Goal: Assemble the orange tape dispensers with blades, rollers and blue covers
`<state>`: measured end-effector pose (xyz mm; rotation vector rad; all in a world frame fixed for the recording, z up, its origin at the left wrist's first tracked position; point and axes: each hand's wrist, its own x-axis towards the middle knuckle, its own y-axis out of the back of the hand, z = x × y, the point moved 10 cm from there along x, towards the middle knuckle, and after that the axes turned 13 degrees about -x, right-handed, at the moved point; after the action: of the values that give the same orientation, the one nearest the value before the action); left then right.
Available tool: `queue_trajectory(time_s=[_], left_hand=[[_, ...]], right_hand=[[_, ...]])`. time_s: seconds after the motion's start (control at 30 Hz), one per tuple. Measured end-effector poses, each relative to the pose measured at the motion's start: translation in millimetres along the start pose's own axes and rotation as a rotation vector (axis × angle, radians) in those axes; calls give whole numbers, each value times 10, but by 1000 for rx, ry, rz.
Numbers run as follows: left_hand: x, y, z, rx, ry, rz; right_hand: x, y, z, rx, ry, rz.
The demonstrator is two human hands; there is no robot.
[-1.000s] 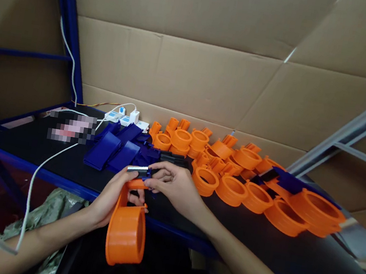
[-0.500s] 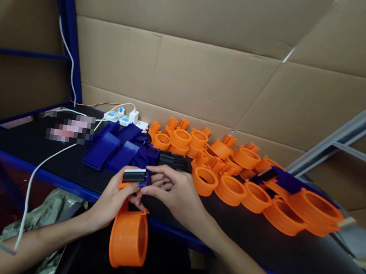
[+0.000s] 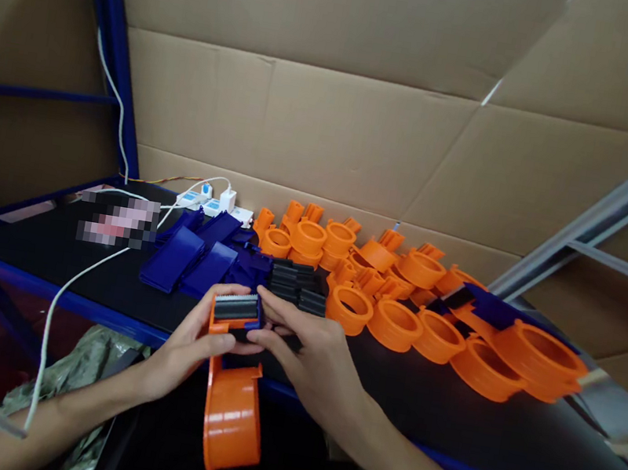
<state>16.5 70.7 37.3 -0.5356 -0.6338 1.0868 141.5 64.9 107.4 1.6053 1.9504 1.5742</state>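
Observation:
My left hand is wrapped round the neck of an orange tape dispenser, whose wide ring hangs below the fingers. In its head sit a black roller and a white toothed blade. At the head's right side, my right hand pinches a small dark blue plastic part against the orange frame. The part's far side is hidden by the fingers. Just beyond the hands lie several black rollers on the black table.
Orange dispenser bodies fill the right and back of the table; one at far right carries a blue piece. Flat blue plastic pieces lie to the left. A power strip stands behind them, and a white cable hangs over the front edge.
The dispenser has turned, so its head faces me more and its ring has swung slightly right. The blue part now sits flush along the head's right side. Both hands keep their hold.

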Motion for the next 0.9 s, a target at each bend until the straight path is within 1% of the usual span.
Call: queue_trajectory(time_s=[0.07, 0.13, 0.23, 0.33, 0.4, 0.47, 0.53, 0.6, 0.67, 0.73, 0.77, 0.83, 0.9], left_hand=[[4, -91, -30, -157, 63, -68], [10, -129, -35, -222, 88, -80], [36, -122, -37, -181, 93, -82], [65, -50, -14, -103, 76, -62], [70, 28, 41, -74, 35, -9], [55, 101, 121, -58, -25, 57], [28, 151, 188, -39, -76, 113], [10, 179, 221, -16, -100, 147], [7, 189, 243, -1, -118, 158], [12, 166, 267, -4, -134, 138], [18, 130, 270, -18, -130, 108], [28, 19, 240, -90, -79, 25], [27, -107, 184, -184, -2, -59]], right_hand=[[-31, 73, 7, -101, 31, 47], [-60, 154, -18, -132, 82, 76], [-122, 296, -91, -173, 138, 112], [-239, 410, -236, -256, 166, 157], [-336, 381, -374, -268, 196, 138], [-425, 267, -510, -277, 230, 89], [-482, 146, -607, -324, 251, 67], [-501, 82, -666, -375, 275, 97], [-496, 82, -695, -386, 312, 149], [-472, 130, -672, -327, 334, 190], [-449, 171, -624, -262, 317, 205], [-378, 239, -431, -71, 196, 201], [-314, 209, -162, 161, -6, 147]])
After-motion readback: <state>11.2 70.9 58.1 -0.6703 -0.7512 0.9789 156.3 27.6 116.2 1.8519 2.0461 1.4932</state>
